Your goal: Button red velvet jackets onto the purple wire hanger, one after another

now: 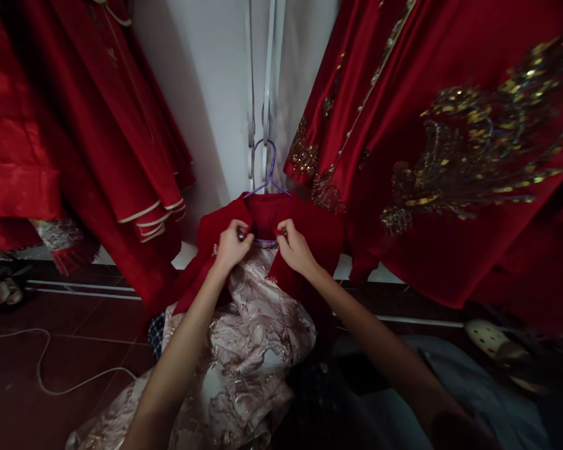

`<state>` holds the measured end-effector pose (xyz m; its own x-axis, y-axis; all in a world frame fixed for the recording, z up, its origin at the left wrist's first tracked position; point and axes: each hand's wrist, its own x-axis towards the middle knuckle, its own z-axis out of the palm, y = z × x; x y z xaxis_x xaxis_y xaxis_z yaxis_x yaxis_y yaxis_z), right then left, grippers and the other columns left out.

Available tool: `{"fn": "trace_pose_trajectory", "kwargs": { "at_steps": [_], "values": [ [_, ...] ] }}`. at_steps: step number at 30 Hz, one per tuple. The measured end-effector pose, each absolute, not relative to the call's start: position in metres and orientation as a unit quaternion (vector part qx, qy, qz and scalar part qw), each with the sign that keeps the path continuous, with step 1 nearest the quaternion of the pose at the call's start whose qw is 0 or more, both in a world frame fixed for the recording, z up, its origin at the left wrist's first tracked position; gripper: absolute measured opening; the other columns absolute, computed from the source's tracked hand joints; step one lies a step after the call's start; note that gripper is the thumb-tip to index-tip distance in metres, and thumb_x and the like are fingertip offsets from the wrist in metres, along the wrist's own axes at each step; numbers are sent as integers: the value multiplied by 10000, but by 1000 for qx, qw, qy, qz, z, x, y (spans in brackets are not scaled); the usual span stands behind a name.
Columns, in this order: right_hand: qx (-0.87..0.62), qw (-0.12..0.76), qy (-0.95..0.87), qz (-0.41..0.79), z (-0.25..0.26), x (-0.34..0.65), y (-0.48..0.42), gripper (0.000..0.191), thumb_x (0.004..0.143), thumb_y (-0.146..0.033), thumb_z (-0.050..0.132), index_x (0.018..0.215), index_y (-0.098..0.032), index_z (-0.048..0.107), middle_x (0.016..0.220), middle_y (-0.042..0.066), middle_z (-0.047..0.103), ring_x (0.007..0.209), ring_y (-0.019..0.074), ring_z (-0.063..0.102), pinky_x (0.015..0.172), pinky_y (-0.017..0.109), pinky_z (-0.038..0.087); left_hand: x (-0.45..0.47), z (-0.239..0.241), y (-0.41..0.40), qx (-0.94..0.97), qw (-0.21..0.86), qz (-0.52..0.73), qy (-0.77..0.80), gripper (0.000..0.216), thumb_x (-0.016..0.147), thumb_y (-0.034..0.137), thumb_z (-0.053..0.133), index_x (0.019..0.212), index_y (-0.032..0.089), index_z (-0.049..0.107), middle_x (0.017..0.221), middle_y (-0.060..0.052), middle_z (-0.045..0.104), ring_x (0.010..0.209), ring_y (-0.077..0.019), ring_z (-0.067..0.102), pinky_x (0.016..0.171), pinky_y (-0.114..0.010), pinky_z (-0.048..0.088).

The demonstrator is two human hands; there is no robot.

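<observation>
A dark red jacket (316,228) hangs on a purple wire hanger (271,175), its front parted. With my left hand (234,242) closed, I grip the jacket's edge on the left of the opening. My right hand (294,247) pinches the opposite edge, level with the left. Between and below my hands, a pale pink, shiny crumpled garment (263,312) shows inside the opening and spreads down towards me. The hanger's hook sits on a white metal rack post (266,106).
Red garments (136,137) hang at the left, and a red garment with gold sequins (431,162) hangs at the right. A white cable (44,375) lies on the tiled floor. One pale clog (490,337) rests at the lower right.
</observation>
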<state>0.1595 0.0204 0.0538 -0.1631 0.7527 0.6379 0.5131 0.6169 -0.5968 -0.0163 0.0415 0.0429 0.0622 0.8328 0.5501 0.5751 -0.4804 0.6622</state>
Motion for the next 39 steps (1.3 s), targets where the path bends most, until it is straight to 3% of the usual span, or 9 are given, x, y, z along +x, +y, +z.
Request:
{"fn": "trace_pose_trajectory", "kwargs": {
  "at_steps": [4,10,14,18,26,32,39],
  "values": [
    [-374,463,-783,182,57,145,27,86,779,-191,360,828,-213,428,729,-15,488,661,134,487,670,258,378,4,47,38,783,229,422,396,191,662,153,549,840,170,481,699,16,536,618,-112,494,629,-236,413],
    [-356,498,-742,272,49,159,21,118,835,-308,442,903,-215,470,816,-7,526,736,124,518,703,251,422,7,28,14,682,329,568,323,282,696,106,526,962,178,466,886,-21,545,820,-101,545,783,-239,445],
    [-334,489,-756,278,40,164,11,191,873,-337,428,1012,-223,491,929,26,559,834,134,543,781,284,446,12,15,9,586,366,642,332,272,679,137,608,912,180,473,816,-9,584,778,-100,591,768,-244,470],
    [-327,490,-774,230,36,167,7,196,858,-317,485,1028,-223,502,975,44,577,887,149,561,802,302,462,12,13,10,604,350,622,357,125,702,191,622,798,157,550,799,-21,618,763,-107,606,736,-229,475],
    [-340,493,-782,176,36,170,6,176,873,-317,471,1014,-218,508,968,52,605,868,159,591,788,327,493,3,25,2,685,252,560,393,132,772,261,570,862,175,614,819,-19,660,716,-120,609,669,-227,484],
    [-368,525,-759,114,38,164,-4,163,869,-321,480,966,-211,550,927,54,623,849,173,611,783,339,516,-2,43,-8,757,209,498,367,173,774,217,554,934,194,615,914,-25,670,811,-133,632,796,-266,500],
    [-382,588,-687,191,37,158,-14,255,823,-368,546,998,-212,644,987,59,658,899,192,633,786,365,567,2,47,-4,766,187,492,369,122,783,248,557,874,189,611,864,-29,675,790,-148,641,773,-284,511]
  ]
}}
